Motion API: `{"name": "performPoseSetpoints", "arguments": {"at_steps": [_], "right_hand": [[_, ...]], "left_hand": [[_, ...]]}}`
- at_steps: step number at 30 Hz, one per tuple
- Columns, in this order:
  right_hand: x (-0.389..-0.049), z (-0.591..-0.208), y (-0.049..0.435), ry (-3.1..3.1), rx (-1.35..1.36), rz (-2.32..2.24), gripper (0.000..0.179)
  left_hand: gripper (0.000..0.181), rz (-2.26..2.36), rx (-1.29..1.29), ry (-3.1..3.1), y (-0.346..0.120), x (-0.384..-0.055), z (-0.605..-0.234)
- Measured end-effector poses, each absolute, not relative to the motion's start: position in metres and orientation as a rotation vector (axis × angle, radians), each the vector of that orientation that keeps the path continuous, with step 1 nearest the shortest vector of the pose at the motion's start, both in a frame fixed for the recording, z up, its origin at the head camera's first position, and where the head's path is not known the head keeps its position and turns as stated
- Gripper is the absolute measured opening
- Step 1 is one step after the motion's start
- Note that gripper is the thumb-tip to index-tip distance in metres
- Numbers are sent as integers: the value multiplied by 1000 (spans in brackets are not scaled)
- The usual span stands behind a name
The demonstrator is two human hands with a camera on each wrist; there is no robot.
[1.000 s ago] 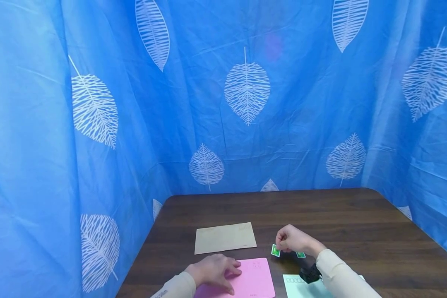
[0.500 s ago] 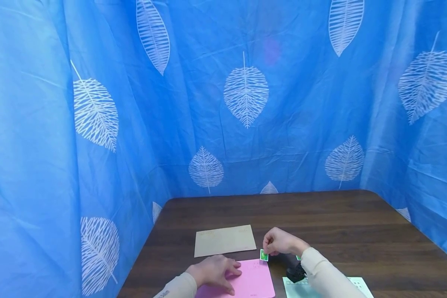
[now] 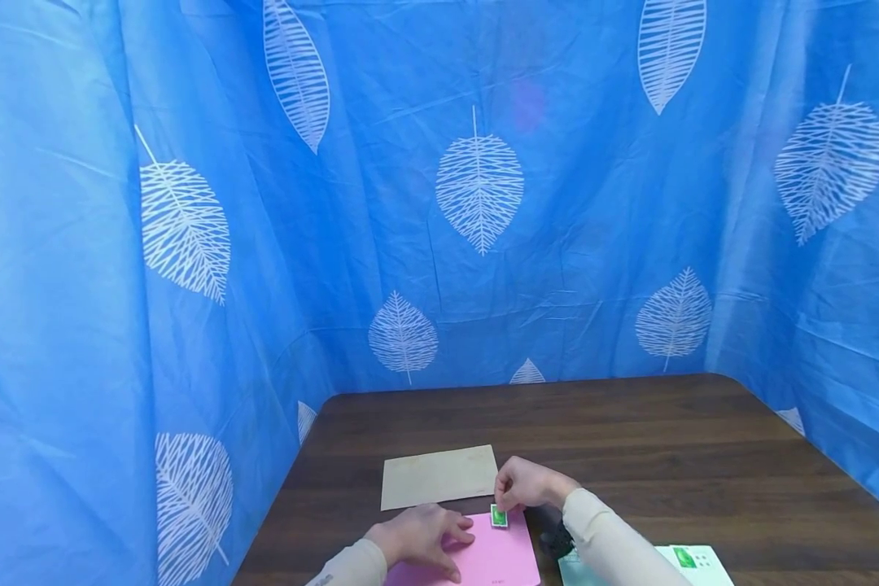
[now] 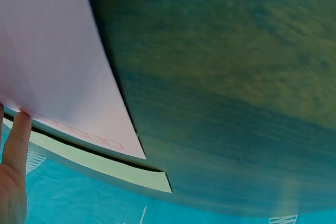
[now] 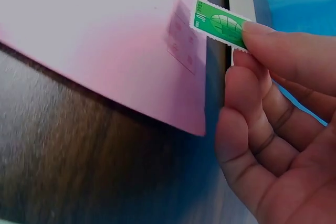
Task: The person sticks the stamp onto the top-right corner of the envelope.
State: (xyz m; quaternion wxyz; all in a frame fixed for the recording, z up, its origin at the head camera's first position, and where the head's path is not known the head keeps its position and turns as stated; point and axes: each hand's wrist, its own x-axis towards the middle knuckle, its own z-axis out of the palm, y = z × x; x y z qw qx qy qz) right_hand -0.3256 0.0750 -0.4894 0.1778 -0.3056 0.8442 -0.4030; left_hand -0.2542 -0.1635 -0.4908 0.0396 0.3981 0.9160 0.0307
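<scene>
My right hand pinches a green postage stamp with a white perforated edge between thumb and fingertips. In the right wrist view the stamp hovers over the corner of a pink envelope, close to its printed squares. My left hand rests with loosely spread fingers on the pink envelope's left part, covering some of it. A left fingertip touches the envelope's edge near a row of printed red boxes.
A tan envelope lies just beyond the pink one on the dark wooden table. A mint envelope bearing a green stamp lies at front right, partly under my right sleeve. Blue leaf-patterned curtains surround the table.
My right hand has carried the stamp left from over the table to the pink envelope's upper right corner. The mint envelope's stamp has come into view. My left hand has stayed put.
</scene>
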Motion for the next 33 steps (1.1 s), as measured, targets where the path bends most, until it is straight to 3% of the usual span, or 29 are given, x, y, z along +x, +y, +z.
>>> {"name": "performPoseSetpoints", "arguments": {"at_steps": [33], "right_hand": [[-329,-512,56,2592,-999,-1000,19]], "left_hand": [[51,72,1277,2815,-165,-253,-490]]}}
